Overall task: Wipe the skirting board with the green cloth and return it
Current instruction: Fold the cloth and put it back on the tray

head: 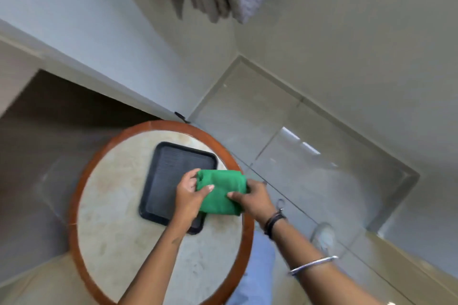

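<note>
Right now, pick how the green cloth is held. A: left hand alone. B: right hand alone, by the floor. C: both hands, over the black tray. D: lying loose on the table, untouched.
C: the left hand and the right hand each grip a side of the folded cloth, which sits over the near right part of the tray.
</note>
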Action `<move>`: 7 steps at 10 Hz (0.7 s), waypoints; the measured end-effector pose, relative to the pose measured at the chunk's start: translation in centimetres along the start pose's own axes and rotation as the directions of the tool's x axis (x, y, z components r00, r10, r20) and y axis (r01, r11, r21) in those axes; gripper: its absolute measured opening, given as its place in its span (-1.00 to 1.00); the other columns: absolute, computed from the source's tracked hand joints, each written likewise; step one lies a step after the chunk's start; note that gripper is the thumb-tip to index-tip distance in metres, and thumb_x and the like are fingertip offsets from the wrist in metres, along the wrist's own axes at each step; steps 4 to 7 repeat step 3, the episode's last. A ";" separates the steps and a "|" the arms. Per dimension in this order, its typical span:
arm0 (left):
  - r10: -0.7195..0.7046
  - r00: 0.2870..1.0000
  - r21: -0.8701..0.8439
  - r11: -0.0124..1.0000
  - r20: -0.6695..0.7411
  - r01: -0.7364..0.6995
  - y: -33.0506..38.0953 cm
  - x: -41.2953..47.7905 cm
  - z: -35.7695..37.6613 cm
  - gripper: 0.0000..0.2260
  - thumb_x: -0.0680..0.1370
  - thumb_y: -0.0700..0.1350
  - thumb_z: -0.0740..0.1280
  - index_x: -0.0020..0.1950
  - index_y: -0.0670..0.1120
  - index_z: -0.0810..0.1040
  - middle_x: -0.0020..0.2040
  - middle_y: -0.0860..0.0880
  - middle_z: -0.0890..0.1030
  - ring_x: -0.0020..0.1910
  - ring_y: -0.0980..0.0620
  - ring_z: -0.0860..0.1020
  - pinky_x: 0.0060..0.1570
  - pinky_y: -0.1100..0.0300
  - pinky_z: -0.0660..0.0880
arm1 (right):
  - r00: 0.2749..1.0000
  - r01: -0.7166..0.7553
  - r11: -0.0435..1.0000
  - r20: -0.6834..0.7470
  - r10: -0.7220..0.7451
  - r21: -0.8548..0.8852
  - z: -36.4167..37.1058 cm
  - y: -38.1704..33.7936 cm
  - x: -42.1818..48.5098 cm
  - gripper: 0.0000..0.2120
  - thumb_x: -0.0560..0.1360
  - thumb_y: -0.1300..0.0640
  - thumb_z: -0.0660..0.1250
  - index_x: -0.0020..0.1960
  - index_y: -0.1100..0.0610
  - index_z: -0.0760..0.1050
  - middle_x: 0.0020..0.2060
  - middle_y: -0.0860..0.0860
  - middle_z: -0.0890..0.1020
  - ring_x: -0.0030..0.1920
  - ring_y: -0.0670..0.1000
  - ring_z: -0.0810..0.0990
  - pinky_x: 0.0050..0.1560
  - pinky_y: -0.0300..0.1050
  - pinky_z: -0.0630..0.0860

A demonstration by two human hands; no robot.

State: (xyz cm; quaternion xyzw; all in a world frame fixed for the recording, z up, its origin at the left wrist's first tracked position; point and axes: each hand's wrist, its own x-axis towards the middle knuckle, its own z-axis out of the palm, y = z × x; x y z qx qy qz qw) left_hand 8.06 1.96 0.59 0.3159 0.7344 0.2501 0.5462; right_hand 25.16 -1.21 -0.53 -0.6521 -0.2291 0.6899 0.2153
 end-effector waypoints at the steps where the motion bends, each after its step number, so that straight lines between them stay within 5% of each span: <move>1: 0.051 0.993 0.085 0.996 -0.109 -0.042 -0.5 2.4 -4.0 -0.50 0.40 -0.44 0.41 0.29 -0.18 0.42 0.18 -0.27 0.59 0.02 -0.03 0.61 -0.03 0.29 0.57 | 0.997 0.000 0.987 -0.071 -0.011 -0.160 5.8 -1.7 1.2 -0.83 0.49 0.17 0.53 0.06 0.15 0.64 0.02 0.12 0.73 -0.03 0.08 0.72 0.01 0.03 0.70; 2: 0.050 0.985 0.315 0.949 -0.165 0.005 -0.2 5.0 -6.3 -0.34 0.43 -0.30 0.44 0.48 -0.15 0.28 0.41 -0.22 0.44 0.36 -0.16 0.45 0.33 -0.03 0.42 | 0.995 -0.070 0.914 -0.099 0.033 -0.401 9.3 -5.2 2.0 -0.75 0.52 0.09 0.43 0.17 0.13 0.62 0.10 0.10 0.70 0.10 0.16 0.68 0.06 -0.02 0.64; 3: 0.123 0.979 0.471 0.882 -0.161 -0.033 0.7 4.8 -7.0 -0.31 0.45 -0.23 0.44 0.53 -0.12 0.22 0.47 -0.19 0.37 0.43 -0.18 0.36 0.40 -0.07 0.33 | 0.989 -0.112 0.848 -0.137 0.047 -0.518 8.8 -5.9 0.1 -0.76 0.55 0.12 0.35 0.18 0.16 0.61 0.13 0.14 0.68 0.13 0.18 0.66 0.09 0.00 0.61; 7: 0.123 0.979 0.471 0.882 -0.161 -0.033 0.7 4.8 -7.0 -0.31 0.45 -0.23 0.44 0.53 -0.12 0.22 0.47 -0.19 0.37 0.43 -0.18 0.36 0.40 -0.07 0.33 | 0.989 -0.112 0.848 -0.137 0.047 -0.518 8.8 -5.9 0.1 -0.76 0.55 0.12 0.35 0.18 0.16 0.61 0.13 0.14 0.68 0.13 0.18 0.66 0.09 0.00 0.61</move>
